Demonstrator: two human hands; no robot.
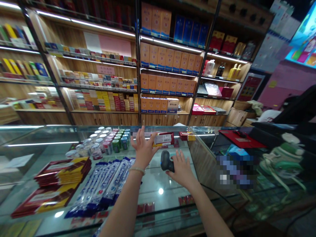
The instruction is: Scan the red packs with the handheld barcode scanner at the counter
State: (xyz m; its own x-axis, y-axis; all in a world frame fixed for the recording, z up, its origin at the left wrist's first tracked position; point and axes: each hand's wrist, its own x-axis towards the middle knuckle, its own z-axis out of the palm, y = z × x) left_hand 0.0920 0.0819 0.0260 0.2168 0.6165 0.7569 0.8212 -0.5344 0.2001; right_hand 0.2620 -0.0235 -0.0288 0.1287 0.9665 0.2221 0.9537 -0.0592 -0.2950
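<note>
My left hand [144, 148] pinches the left end of a flat red and yellow chocolate bar [166, 139] between thumb and forefinger, its other fingers stretched out. A white barcode panel on the wrapper faces me. Just below it, my right hand [182, 168] holds a dark barcode scanner [167, 161] by thumb and forefinger, the other fingers spread; the scanner's handle is mostly hidden. Beyond the held bar, a small stack of similar bars [187, 136] lies on the glass counter [158, 197].
Left on the counter are blue-and-white wrapped bars [106, 184], stacked chocolate bars [56, 184] and rows of small jars and tubs [103, 141]. A black cable [217, 194] runs right. A green-and-white bottle [283, 158] stands far right. Stocked shelves [138, 65] line the wall.
</note>
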